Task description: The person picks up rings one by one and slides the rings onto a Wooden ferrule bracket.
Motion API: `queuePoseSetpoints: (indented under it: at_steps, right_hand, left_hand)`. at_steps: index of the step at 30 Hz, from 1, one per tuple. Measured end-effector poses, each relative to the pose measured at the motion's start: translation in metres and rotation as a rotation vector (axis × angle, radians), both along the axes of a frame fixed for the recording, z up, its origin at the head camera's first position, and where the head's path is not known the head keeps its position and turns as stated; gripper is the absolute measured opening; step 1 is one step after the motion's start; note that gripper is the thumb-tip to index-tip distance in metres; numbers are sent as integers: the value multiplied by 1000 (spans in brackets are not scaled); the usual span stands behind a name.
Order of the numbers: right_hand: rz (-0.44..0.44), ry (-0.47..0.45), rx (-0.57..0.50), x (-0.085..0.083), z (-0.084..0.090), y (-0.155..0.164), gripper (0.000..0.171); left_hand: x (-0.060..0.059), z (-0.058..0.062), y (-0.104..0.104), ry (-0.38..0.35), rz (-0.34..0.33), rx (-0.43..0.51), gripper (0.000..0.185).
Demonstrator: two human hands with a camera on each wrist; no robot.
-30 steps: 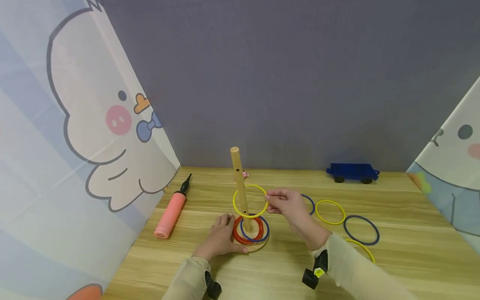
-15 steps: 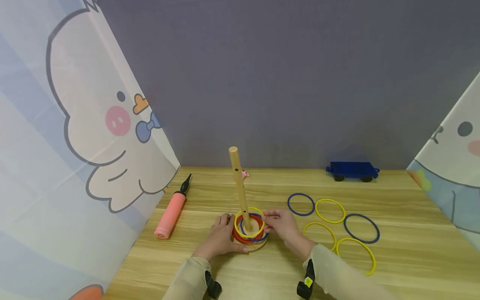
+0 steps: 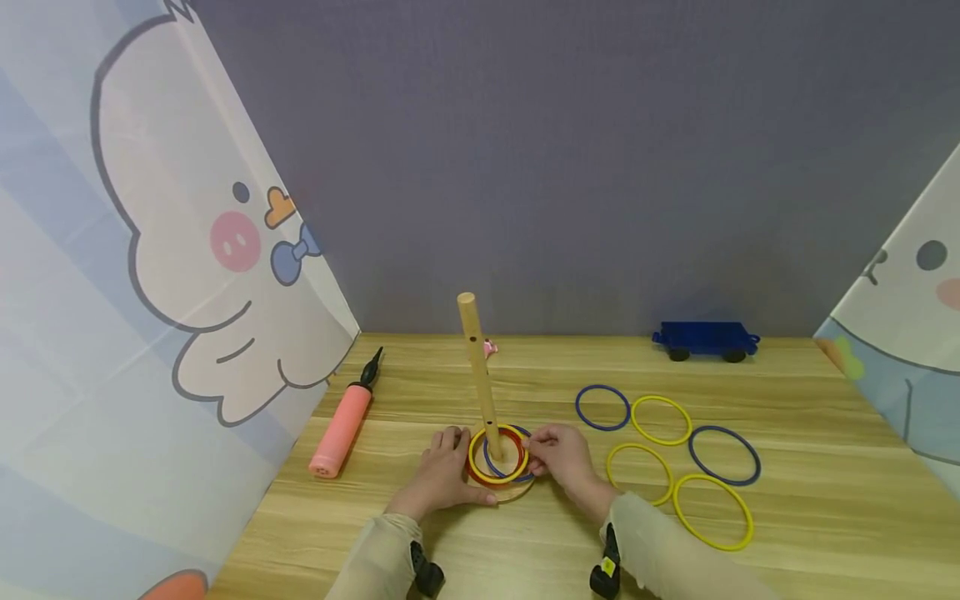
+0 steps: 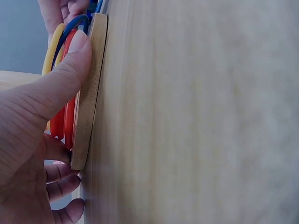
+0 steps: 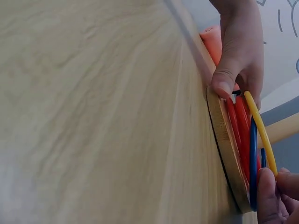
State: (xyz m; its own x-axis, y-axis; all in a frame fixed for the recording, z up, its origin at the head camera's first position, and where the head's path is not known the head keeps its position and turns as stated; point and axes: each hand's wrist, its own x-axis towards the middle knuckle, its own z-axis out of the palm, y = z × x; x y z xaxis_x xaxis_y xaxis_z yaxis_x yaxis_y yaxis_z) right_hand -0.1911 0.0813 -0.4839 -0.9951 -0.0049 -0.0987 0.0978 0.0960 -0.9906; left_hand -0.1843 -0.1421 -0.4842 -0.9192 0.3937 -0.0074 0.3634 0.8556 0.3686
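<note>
A wooden ring-toss stand has a tall post (image 3: 480, 367) rising from its round base (image 4: 91, 93). My left hand (image 3: 442, 479) grips the base at its left side, thumb in front and fingers behind. Stacked red rings (image 5: 243, 130) and a blue ring (image 5: 253, 163) lie around the foot of the post. Above them a yellow ring (image 5: 261, 126) encircles the post, slightly tilted. My right hand (image 3: 564, 458) pinches this yellow ring at its right edge, with fingertips close to the blue ring.
Right of the stand lie loose rings: a blue ring (image 3: 577, 407), several yellow ones including a front yellow ring (image 3: 750, 521), and another blue ring (image 3: 757, 467). A pink hand pump (image 3: 342, 429) lies left. A blue toy wagon (image 3: 705, 337) and small pink object (image 3: 490, 348) stand behind.
My right hand has brought the yellow ring down around the post from partway up to just above the stacked rings. My left hand has stayed at the base.
</note>
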Motion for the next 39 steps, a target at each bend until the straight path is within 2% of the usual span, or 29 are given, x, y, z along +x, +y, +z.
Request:
queuePoseSetpoints:
  at_steps: [7,14,26,34,39]
  right_hand:
    - [-8,42,43,4,3,12,8]
    - [4,45,39,17,14,45,11]
    - [-56,6,113,52,22,120,18]
    - [-127,14,223,79,23,167,20]
    - [-139,-17,312,89,21,194,23]
  left_hand:
    - [-2,-5,-1,10,1,-3,121]
    - [-1,-2,1,-7,-2,17,120]
    - [-1,1,0,4,-5,5,120]
    - [1,5,0,-11,7,20,120]
    - [0,4,0,-8,6,24,120]
